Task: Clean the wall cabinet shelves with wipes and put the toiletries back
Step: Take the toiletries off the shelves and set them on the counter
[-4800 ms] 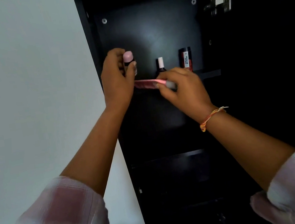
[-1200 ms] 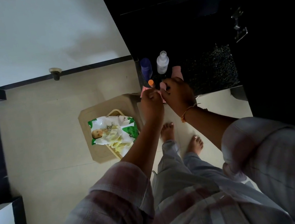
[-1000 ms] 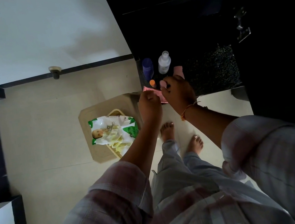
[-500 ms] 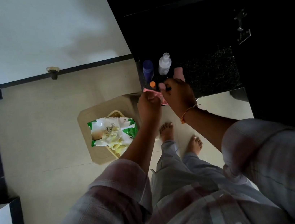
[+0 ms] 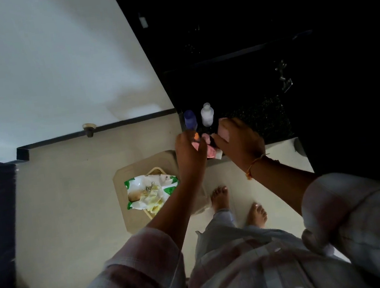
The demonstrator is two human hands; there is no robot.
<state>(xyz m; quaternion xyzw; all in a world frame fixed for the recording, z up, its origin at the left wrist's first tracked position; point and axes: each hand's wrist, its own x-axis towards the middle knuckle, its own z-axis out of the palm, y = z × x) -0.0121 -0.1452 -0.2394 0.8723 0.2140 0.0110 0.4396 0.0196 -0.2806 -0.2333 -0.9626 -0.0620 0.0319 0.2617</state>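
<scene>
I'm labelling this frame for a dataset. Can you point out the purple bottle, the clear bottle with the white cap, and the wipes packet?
purple bottle (image 5: 190, 119): head view, on its body.
clear bottle (image 5: 207, 115): head view, on its shoulder below the cap.
wipes packet (image 5: 151, 189): head view, on the printed front.

Head view, steeply downward, close

Door stopper (image 5: 89, 128) low on white wall (image 5: 46, 66).
</scene>
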